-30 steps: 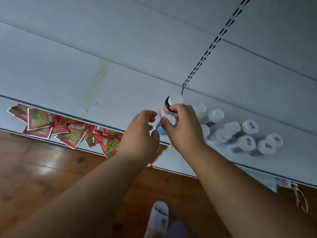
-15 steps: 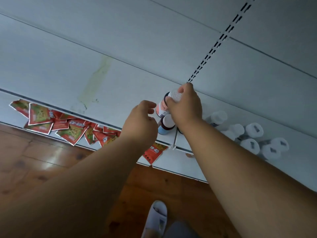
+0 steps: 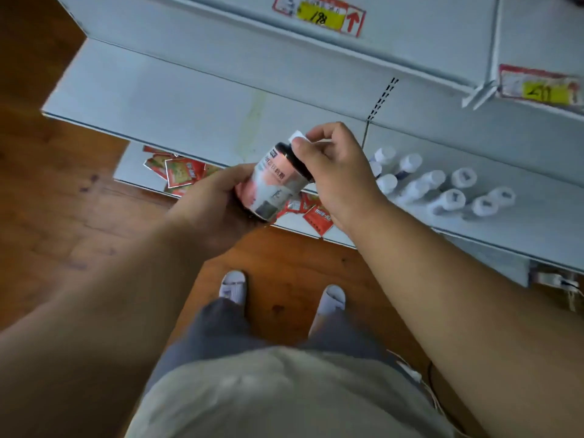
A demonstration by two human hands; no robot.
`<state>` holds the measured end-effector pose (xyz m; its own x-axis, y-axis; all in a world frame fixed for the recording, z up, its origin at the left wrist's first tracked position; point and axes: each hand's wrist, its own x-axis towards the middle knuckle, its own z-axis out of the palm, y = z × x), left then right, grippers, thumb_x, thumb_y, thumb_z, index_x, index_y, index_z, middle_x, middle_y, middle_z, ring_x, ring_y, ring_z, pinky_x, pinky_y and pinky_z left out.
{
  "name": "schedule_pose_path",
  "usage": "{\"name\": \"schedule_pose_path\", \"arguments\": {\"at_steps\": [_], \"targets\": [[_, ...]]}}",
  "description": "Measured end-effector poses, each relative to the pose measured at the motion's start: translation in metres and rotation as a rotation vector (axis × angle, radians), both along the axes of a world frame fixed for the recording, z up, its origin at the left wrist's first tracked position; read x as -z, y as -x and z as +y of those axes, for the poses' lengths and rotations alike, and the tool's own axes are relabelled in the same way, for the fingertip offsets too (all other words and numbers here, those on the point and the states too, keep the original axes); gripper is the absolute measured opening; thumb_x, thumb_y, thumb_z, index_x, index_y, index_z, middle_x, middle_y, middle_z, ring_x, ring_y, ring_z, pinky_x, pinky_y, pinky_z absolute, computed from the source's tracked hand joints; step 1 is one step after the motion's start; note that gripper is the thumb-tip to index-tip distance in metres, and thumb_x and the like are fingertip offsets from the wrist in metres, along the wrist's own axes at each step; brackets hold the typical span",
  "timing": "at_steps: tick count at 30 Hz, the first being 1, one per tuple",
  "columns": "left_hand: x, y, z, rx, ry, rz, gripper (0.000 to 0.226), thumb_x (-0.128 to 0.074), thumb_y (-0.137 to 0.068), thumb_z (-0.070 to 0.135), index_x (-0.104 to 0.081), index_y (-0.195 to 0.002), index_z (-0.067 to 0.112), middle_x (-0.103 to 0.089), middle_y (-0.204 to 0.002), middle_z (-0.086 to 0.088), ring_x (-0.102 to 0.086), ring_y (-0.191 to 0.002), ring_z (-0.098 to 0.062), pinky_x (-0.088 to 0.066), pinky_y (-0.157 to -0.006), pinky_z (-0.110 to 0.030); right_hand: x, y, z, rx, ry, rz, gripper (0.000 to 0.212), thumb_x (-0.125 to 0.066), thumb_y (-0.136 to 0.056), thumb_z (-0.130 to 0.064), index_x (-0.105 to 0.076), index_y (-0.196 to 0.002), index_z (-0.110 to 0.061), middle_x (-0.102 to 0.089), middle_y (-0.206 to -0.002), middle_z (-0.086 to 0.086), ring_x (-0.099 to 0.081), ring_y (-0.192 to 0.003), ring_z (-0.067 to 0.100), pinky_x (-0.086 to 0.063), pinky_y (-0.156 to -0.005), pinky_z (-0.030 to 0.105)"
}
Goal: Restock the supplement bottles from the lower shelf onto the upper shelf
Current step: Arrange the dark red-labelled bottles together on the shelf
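My fingers are curled round one bottle from both ends: the right hand pinches the white cap with thumb and fingertips, and the left hand cups the base and lower label. I judge the two-ended grip is there to steady the bottle while it is carried tilted, cap pointing up and away from me, and perhaps to turn the label outward before it is set down; which of those, I cannot tell.

The bottle is in the air in front of me, clear of every shelf. It hangs above the edge of the lower shelf, where the rest of the bottles stand in a loose cluster, white caps up, just right of my right wrist. Red packets lie scattered on the level beneath, left of my hands.

The upper shelf runs across the top of the view, price tags on its front lip. The lift is not yet finished.
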<state>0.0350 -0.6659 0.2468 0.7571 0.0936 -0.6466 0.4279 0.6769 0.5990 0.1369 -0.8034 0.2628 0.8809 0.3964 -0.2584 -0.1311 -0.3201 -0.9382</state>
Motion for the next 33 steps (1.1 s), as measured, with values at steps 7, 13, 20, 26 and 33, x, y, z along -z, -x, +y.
{"name": "schedule_pose_path", "arguments": {"at_steps": [7,13,20,26,33], "targets": [[-0.080,0.035,0.004,0.251,0.037,-0.128,0.045,-0.059,-0.085,0.030,-0.061,-0.121,0.003,-0.067,-0.107,-0.020,-0.068,-0.088,-0.031,-0.059,-0.070,-0.037,-0.076,0.055,-0.009,0.270,-0.089,0.042,0.028,-0.063,-0.082,-0.061,-0.057,-0.090,-0.034,-0.069,-0.087,-0.002,-0.070,-0.085,0.023,-0.059,-0.074,0.053],[-0.147,0.001,-0.021,0.303,-0.128,-0.303,0.043,-0.058,-0.091,0.029,-0.054,-0.127,0.006,-0.068,-0.114,-0.019,-0.068,-0.101,-0.028,-0.056,-0.084,-0.039,-0.136,0.050,-0.035,0.367,-0.228,-0.070,0.019,-0.059,-0.093,-0.047,-0.059,-0.112,-0.045,-0.069,-0.107,-0.008,-0.067,-0.100,0.009,-0.058,-0.085,0.038],[-0.192,-0.070,-0.102,0.282,-0.313,-0.374,0.031,-0.050,-0.096,0.032,-0.062,-0.122,0.024,-0.069,-0.117,-0.014,-0.067,-0.111,-0.031,-0.049,-0.101,-0.050,-0.184,0.007,-0.108,0.504,-0.260,-0.081,0.060,-0.068,-0.078,-0.057,-0.049,-0.128,-0.030,-0.070,-0.111,-0.008,-0.070,-0.098,0.009,-0.058,-0.090,0.040],[-0.202,-0.131,-0.175,0.269,-0.536,-0.419,0.020,-0.047,-0.103,0.023,-0.059,-0.116,0.031,-0.073,-0.103,0.004,-0.071,-0.091,-0.009,-0.056,-0.083,-0.030,-0.195,-0.059,-0.185,0.367,-0.155,-0.100,0.029,-0.065,-0.090,-0.042,-0.057,-0.118,-0.034,-0.072,-0.107,-0.012,-0.070,-0.096,0.007,-0.058,-0.089,0.034],[-0.199,-0.189,-0.201,0.382,-1.017,-0.352,0.033,-0.064,-0.094,0.021,-0.050,-0.121,0.034,-0.070,-0.107,0.016,-0.067,-0.096,0.000,-0.050,-0.089,-0.025,-0.190,-0.138,-0.225,0.086,0.132,-0.226,0.059,-0.075,-0.084,-0.039,-0.048,-0.136,-0.035,-0.064,-0.123,-0.011,-0.060,-0.113,0.009,-0.052,-0.098,0.039]]}}
